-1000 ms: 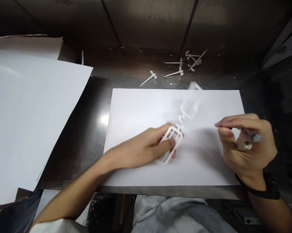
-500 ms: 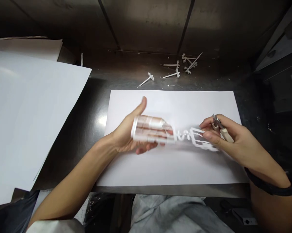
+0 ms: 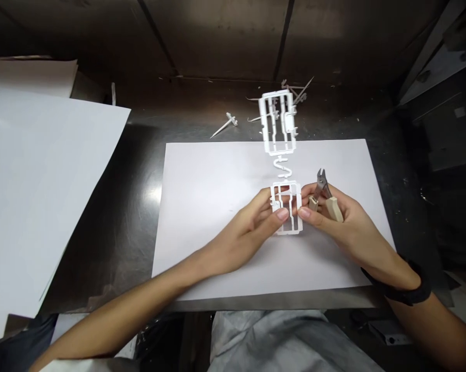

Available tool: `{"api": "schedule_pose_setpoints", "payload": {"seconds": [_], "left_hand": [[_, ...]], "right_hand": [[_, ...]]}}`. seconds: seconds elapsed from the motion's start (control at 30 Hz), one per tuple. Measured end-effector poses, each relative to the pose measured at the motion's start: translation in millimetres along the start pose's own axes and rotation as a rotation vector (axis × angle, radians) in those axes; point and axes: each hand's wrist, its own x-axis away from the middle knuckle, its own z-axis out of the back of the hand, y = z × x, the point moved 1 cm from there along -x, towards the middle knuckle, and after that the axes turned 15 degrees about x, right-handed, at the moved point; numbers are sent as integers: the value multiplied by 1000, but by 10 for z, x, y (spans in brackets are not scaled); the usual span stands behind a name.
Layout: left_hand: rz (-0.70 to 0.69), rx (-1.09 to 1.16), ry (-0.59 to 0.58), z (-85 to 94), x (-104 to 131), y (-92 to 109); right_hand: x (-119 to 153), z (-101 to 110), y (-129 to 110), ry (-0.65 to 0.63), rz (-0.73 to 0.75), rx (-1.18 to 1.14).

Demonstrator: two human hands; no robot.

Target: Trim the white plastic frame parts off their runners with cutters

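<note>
A white plastic sprue frame (image 3: 278, 153) stands up from my hands: two slotted rectangles joined by an S-shaped link. My left hand (image 3: 252, 225) is closed on its near rectangle, thumb on the front and fingers behind. At that rectangle's right edge, my right hand (image 3: 345, 219) pinches the plastic between thumb and fingertips. The same hand also carries side cutters (image 3: 326, 194), their pale handles tucked among the fingers and their metal jaws pointing away from me, slightly parted. Under both hands lies a white sheet of paper (image 3: 210, 181).
Behind the paper, a small white spiked piece (image 3: 227, 124) rests on the dark metal bench (image 3: 140, 165). More such pieces (image 3: 300, 93) lie farther right, partly behind the frame. Large white sheets (image 3: 55, 155) are stacked at the left. A metal wall (image 3: 225, 41) closes off the back.
The frame has swung from lying sideways to pointing away from me. My left hand, spread under it before, now grips its near end. My right hand has moved left with the cutters.
</note>
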Motion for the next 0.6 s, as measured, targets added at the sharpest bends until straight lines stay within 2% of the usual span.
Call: {"api": "schedule_pose_setpoints", "payload": {"seconds": [0.13, 0.27, 0.43, 0.6], "left_hand": [[-21, 127, 85, 82, -50, -52], [-125, 210, 174, 193, -12, 170], [-173, 249, 232, 154, 76, 441], [-161, 222, 294, 114, 132, 479]], "right_hand": [[54, 11, 19, 24, 46, 10], [45, 21, 43, 116, 67, -30], [-2, 33, 21, 216, 36, -47], [9, 52, 103, 216, 8, 27]]}}
